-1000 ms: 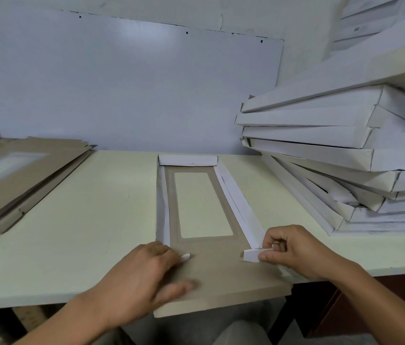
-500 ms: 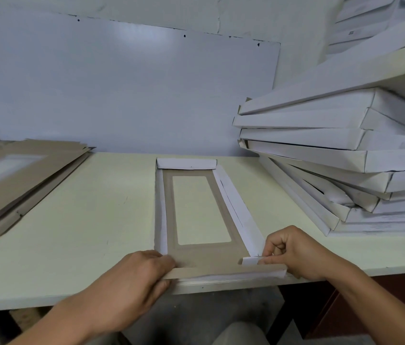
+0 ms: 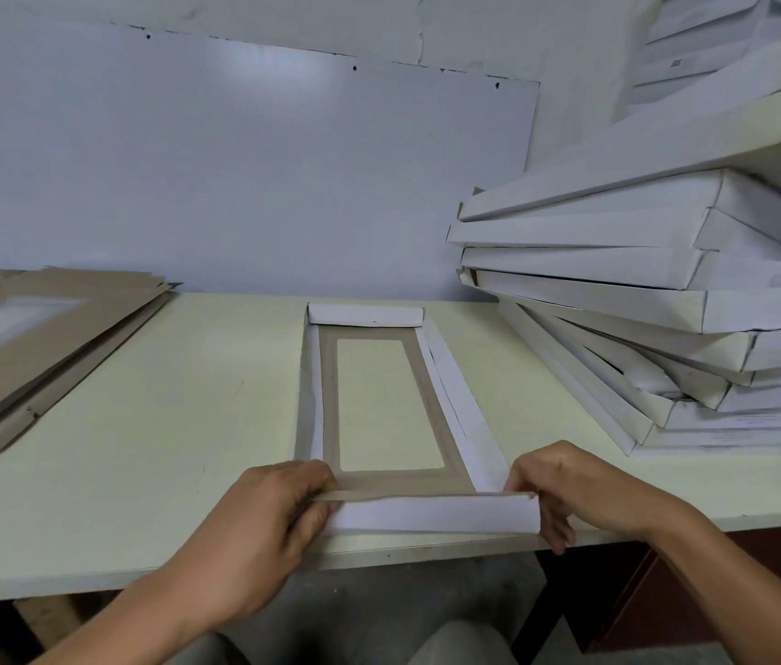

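**Head view: near flap now turned up, the last of the four walls**

The windowed carton blank (image 3: pixel 398 479) lies lengthwise in the middle of the tabletop (image 3: pixel 163 424), with its near end at the front edge. Its near flap (image 3: pixel 431 515) is raised and rolled inward, white face toward the camera. The left hand (image 3: pixel 259 530) grips the flap's left end with fingers curled over the fold. The right hand (image 3: pixel 585 487) pinches the right end, thumb under and fingers on top. Neither hand is free.

A second ago the flap lay flat, brown side up, jutting past the front edge. The left hand pressed it down, and the right hand pinched a small white tab at the right-hand corner. Half a second ago it was only part-way up. The tab is now hidden behind the fold — whether it is tucked in I cannot tell.

The far flap (image 3: pixel 364 315) and the right side flap (image 3: pixel 465 415) are turned in as before, so this fold looks like the closing step — pressing the crease and locking the corners probably remains.

The pile of flat brown sheets (image 3: pixel 43 338) at the left edge and the leaning stack of white boxes (image 3: pixel 618 290) at the right edge have not moved.
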{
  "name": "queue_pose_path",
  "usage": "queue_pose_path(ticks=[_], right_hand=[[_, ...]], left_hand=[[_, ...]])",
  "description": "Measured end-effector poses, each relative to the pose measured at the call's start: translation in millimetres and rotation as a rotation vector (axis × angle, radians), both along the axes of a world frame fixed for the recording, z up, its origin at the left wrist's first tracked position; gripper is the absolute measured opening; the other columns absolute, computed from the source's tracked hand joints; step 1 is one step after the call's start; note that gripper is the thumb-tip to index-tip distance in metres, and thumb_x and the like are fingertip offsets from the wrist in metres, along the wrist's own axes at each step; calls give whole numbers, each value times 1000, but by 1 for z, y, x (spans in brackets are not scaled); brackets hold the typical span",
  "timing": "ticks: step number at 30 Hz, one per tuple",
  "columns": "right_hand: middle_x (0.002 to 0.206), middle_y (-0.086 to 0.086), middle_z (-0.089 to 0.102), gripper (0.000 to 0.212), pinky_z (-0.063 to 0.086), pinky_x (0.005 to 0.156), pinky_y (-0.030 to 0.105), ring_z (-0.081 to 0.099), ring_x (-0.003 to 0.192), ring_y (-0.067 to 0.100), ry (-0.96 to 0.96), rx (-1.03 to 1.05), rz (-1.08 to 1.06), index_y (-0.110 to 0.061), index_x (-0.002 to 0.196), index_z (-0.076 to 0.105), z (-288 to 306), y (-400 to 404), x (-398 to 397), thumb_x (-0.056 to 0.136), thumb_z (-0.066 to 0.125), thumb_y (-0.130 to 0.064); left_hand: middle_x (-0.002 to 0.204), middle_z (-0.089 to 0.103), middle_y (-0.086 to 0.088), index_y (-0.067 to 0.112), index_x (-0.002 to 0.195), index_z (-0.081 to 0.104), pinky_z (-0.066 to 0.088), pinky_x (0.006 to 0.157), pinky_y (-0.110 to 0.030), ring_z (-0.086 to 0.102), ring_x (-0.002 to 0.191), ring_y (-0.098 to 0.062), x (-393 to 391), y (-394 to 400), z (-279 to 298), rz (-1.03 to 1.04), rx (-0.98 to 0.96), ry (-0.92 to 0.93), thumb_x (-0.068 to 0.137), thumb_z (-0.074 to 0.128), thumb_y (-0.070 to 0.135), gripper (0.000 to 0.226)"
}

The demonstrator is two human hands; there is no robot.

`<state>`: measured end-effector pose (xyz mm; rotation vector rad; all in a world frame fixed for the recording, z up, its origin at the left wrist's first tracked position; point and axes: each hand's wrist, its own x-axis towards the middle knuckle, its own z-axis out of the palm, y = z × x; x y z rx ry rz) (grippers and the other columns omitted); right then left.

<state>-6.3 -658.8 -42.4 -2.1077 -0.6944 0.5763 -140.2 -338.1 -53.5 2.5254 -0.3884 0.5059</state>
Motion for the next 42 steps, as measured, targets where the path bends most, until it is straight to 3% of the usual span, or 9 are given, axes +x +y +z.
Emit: queue_pose_path(ticks=[4,8,16,23,31,33,35,38,42], right_hand=[[59,10,61,33,43,54,25,59,54,24,-33,-30,12,-10,83,66,-5,-4,0,86,68,-43],[52,2,59,33,41,54,20,54,48,17,-65,-23,1,-13,75,60,-10,-5,2,102,56,-31],[61,-1,29,50,34,56,23,34,54,12,-253,-85,-42,-16,61,32,-17,4,4,101,57,-32],[55,-8,30,51,28,54,19,30,53,6,-409,-153,-55,-17,59,32,-18,8,1,100,57,-36],[60,-5,36,49,30,58,30,33,56,11,-521,-316,-139,-20,61,36,-9,15,-10,96,56,-46],[74,-10,48,30,39,65,28,46,67,8,-604,-360,-161,-31,72,52,-6,17,-15,95,56,-50],[96,-18,49,15,45,80,23,48,94,0,-674,-343,-149,-40,102,63,-4,20,-20,93,58,-52],[110,-27,45,36,34,97,18,37,112,-6,-758,-280,-31,-39,120,63,-5,23,-25,88,63,-57],[115,-26,54,45,24,103,16,42,110,-7,-772,-358,159,-38,123,60,-8,27,-29,87,58,-65]], left_hand=[[66,56,21,25,73,57,36,56,-16,51,63,-6,6,-2,-3,51,-64,42,96,56,27,24],[59,53,15,23,70,54,35,55,-20,48,59,-9,11,-3,-6,84,-90,80,97,54,28,28],[54,46,6,20,64,47,34,55,-22,44,57,-11,22,-4,-6,131,-37,131,97,52,29,35],[56,41,2,20,63,42,30,55,-24,39,59,-16,28,-4,-3,127,86,199,99,47,30,37],[56,42,2,22,61,41,27,53,-19,40,58,-15,29,-4,1,127,107,236,99,48,28,39],[55,41,3,22,62,42,27,53,-19,40,57,-14,29,-5,2,139,112,250,99,48,28,38],[54,40,2,21,62,41,27,53,-21,39,57,-14,29,-6,3,154,126,265,99,47,27,39],[55,39,2,21,61,38,28,56,-26,38,58,-15,31,-7,4,184,154,293,99,46,28,39],[56,41,3,23,61,38,29,57,-26,39,58,-14,33,-5,5,204,189,327,97,46,27,37]])
